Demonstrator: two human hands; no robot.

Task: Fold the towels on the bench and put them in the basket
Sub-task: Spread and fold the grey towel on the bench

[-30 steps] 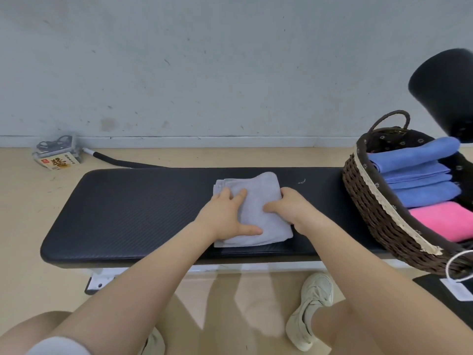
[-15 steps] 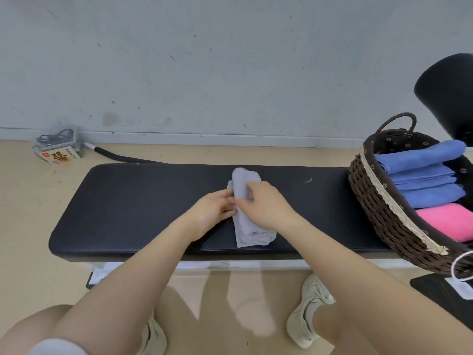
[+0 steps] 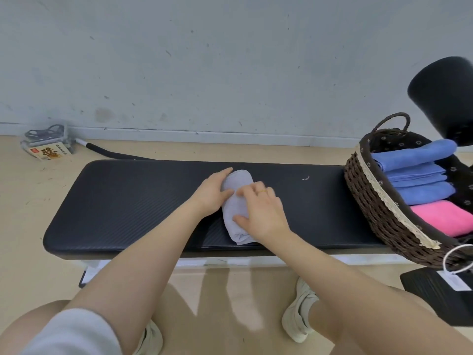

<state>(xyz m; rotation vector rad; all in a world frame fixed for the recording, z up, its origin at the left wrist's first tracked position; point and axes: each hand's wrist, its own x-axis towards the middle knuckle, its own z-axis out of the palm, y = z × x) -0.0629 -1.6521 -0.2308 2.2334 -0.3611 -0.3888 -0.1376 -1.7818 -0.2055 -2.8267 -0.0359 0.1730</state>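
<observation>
Having been doubled over since a second ago, the grey towel [image 3: 236,208] is pressed narrow under both hands' flat fingers [image 3: 252,187]; basket [image 3: 378,208] placement appears next.

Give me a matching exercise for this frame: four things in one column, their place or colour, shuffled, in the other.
Things:
1. grey towel
2. pink towel
3. box
4. basket

Places or colours:
A. on the floor by the wall
B. folded narrow on the bench, under both hands
C. brown wicker, at the bench's right end
D. in the basket, nearest the camera

Pairs: 1-B, 2-D, 3-A, 4-C
</observation>
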